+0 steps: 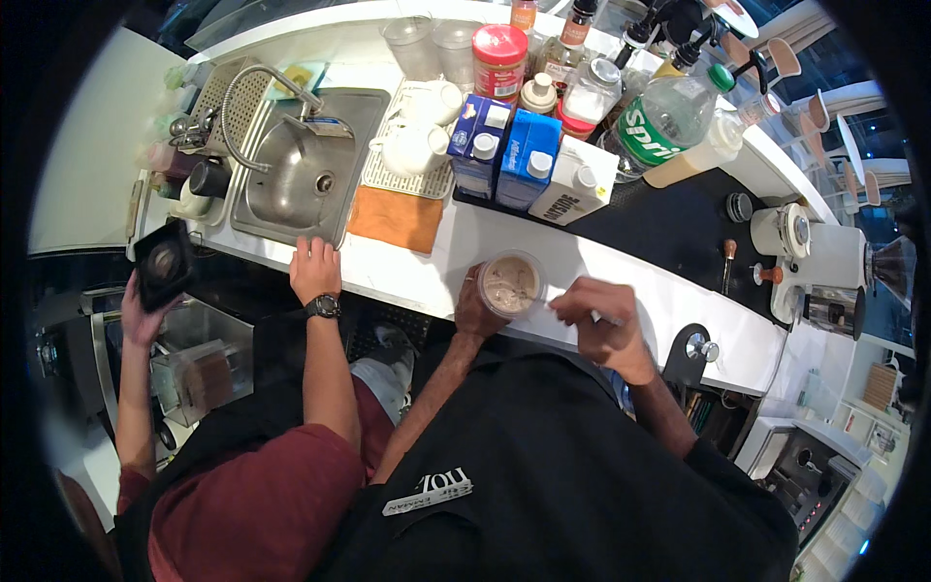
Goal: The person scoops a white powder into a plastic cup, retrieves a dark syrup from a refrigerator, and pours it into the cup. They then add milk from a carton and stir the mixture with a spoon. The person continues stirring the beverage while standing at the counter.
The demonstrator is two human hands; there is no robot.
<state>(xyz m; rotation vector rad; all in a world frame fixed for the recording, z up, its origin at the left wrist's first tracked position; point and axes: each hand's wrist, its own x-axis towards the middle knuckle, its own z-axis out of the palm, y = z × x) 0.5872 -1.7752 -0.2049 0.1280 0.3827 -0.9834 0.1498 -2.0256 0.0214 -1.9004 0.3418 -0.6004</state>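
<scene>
A clear plastic cup (511, 284) of light brown drink, with darker flecks on its surface, is at the counter's front edge. Around its left side wraps my left hand (471, 302). My right hand (607, 324) is just right of the cup, its fingers curled together. A small pale piece of a thin utensil (596, 317) shows between those fingers; the rest is hidden. On the white counter (465, 236) behind the cup stand a purple carton (476, 149), a blue carton (529, 156) and a white carton (574, 182).
At my left a co-worker's hand (315, 269) rests on the rim of the steel sink (356, 138); their other hand (143, 316) holds a dark device (161, 265). An orange cloth (396, 218) and drying rack (425, 188) lie between. A Sprite bottle (662, 124) and tamper (767, 274) are rightward.
</scene>
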